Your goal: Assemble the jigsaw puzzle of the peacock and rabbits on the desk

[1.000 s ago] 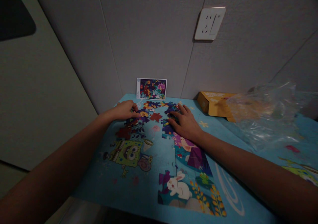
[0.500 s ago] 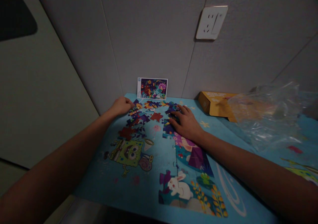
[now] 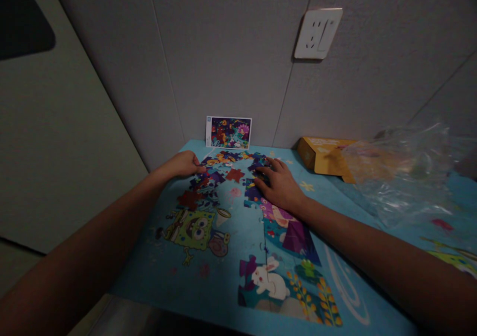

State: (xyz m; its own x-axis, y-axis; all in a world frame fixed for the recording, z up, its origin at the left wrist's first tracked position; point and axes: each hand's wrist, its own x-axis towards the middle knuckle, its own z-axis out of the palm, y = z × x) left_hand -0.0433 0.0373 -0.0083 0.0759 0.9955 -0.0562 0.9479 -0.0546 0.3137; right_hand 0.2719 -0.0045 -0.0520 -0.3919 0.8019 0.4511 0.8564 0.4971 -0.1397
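My left hand is at the far left of the puzzle, its fingers pinched at the edge of a dark puzzle piece; the fingertips partly hide it. My right hand lies with fingers spread over the right column of puzzle pieces, holding nothing. A red puzzle piece lies between the hands. Darker red pieces sit below my left hand. The joined right-hand part runs down to a white rabbit section near the front.
A picture card leans on the wall behind the puzzle. To the right are an opened yellow box and a crumpled clear plastic bag. The blue table mat carries a printed cartoon figure. A socket is on the wall.
My left hand has moved slightly down and toward me along the puzzle's left edge, uncovering the top left corner area. My right hand has stayed in place.
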